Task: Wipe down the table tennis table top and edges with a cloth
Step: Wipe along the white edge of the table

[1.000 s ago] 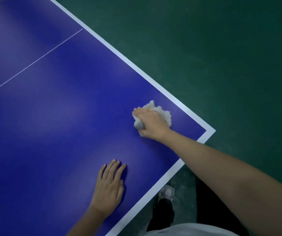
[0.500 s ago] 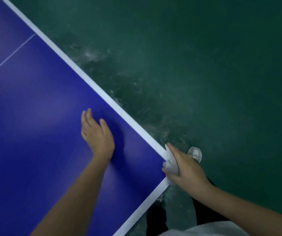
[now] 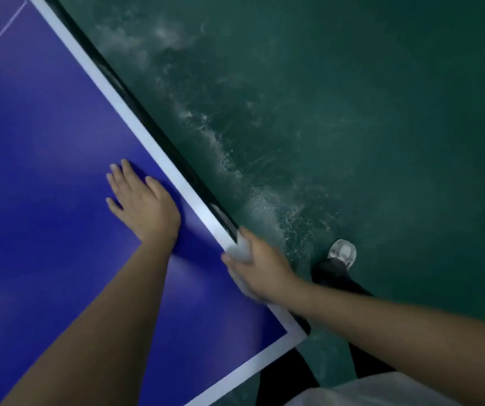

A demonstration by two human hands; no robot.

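The blue table tennis table [image 3: 44, 177] with white border lines fills the left half of the view; its corner lies at the lower middle. My left hand [image 3: 144, 203] lies flat on the blue top close to the right side line, fingers straight. My right hand [image 3: 260, 268] grips a white cloth [image 3: 242, 250] and holds it wrapped over the table's right edge, a short way up from the corner. Most of the cloth is hidden under that hand. The dark side face of the table edge [image 3: 153, 124] shows along the white line.
A green floor [image 3: 382, 112] with pale scuffed patches lies to the right of the table. My foot in a light shoe [image 3: 342, 252] stands on it close to the table edge, beside my right hand. My dark trousers and white shirt show at the bottom right.
My right hand took the cloth off the table top to the corner, then slid it up along the side edge. My left hand shifted over toward the right side line.
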